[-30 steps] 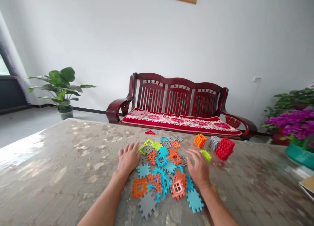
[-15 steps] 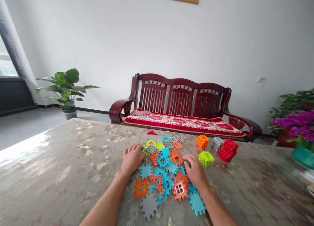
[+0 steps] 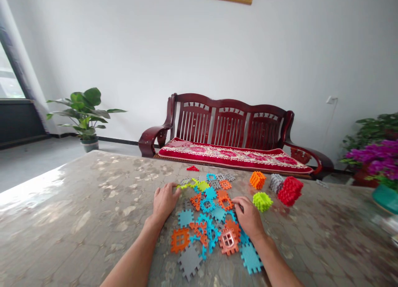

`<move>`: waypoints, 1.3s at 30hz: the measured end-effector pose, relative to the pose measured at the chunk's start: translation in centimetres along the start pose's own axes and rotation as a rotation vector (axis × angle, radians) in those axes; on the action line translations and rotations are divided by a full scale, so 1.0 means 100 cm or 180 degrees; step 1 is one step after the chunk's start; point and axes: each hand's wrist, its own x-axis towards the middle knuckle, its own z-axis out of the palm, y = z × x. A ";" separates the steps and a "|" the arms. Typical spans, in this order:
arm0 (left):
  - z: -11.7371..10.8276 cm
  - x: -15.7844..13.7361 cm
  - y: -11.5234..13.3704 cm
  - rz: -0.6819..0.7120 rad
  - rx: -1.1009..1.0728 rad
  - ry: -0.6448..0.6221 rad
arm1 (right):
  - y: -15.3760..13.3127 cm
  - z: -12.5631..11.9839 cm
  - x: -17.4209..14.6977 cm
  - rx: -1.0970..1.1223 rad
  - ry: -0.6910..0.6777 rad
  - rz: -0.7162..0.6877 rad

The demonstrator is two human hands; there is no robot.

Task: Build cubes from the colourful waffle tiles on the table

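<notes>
My left hand [image 3: 166, 200] is closed on a yellow-green interlocking tile [image 3: 184, 186] at the far left of a loose pile; the tile looks tilted, seen nearly edge-on. My right hand [image 3: 248, 216] rests at the pile's right side, fingers loosely curled, thumb apart, its fingertips beside an orange window tile [image 3: 224, 199]. Between the hands lie flat toothed tiles, among them a blue tile [image 3: 210, 193], an orange triangle [image 3: 195, 201] and a grey tile [image 3: 190, 262]. Some tiles overlap, so parts are hidden.
Right of the pile stand assembled cubes: an orange cube [image 3: 257, 180], a yellow-green cube [image 3: 263, 201], a grey cube [image 3: 276, 182] and a red block [image 3: 290, 191]. A red triangle piece [image 3: 192, 168] lies farther back. Beyond the table [image 3: 93, 204] is a wooden bench [image 3: 230, 125].
My left hand has drawn slightly left and tipped up the yellow-green tile, which lay flatter before. The grey tile near it now shows farther back. My right hand has barely moved.
</notes>
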 end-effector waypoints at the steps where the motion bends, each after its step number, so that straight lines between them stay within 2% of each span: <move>1: 0.002 0.001 0.000 0.0126 -0.0170 -0.0023 | 0.000 0.000 0.000 0.0002 0.0017 0.0001; 5: 0.008 -0.002 0.007 0.0948 -0.0908 -0.0348 | 0.002 0.000 0.001 0.0015 0.0059 0.0011; 8: 0.010 -0.007 0.014 0.1226 -0.1079 -0.0573 | 0.003 0.000 0.001 0.0015 0.0079 0.0015; 10: 0.009 -0.007 0.015 0.1112 -0.1047 -0.0588 | 0.003 0.000 0.001 -0.0001 0.0084 0.0010; 14: 0.006 -0.002 0.009 0.0744 -0.0757 -0.0371 | 0.000 0.000 0.001 -0.0042 0.0070 -0.0054; 17: 0.004 -0.002 0.006 0.0474 -0.0124 -0.0037 | -0.002 0.000 0.000 -0.0064 0.0018 -0.0131; 19: 0.004 -0.003 0.005 0.0090 0.0368 0.0203 | -0.003 0.000 0.000 -0.0087 -0.0020 -0.0152; 22: 0.006 -0.006 0.004 -0.0282 0.0812 0.0198 | -0.005 0.001 -0.001 -0.0124 -0.0067 -0.0157; 24: 0.008 -0.006 0.003 -0.0112 0.0886 0.0015 | -0.009 0.002 0.000 -0.0126 -0.0083 -0.0168; 28: 0.011 -0.004 0.000 0.0530 0.0713 -0.0369 | -0.025 0.007 0.001 -0.0112 -0.0149 -0.0239; 31: 0.012 -0.002 -0.002 0.0821 0.0485 -0.0486 | -0.039 0.014 0.002 -0.0146 -0.0331 -0.0348; 34: 0.014 -0.001 -0.003 0.0890 0.0389 -0.0417 | -0.051 0.019 0.002 -0.0175 -0.0486 -0.0424; 39: 0.015 -0.001 -0.003 0.0903 0.0368 -0.0349 | -0.071 0.023 0.009 -0.0290 -0.0500 -0.0341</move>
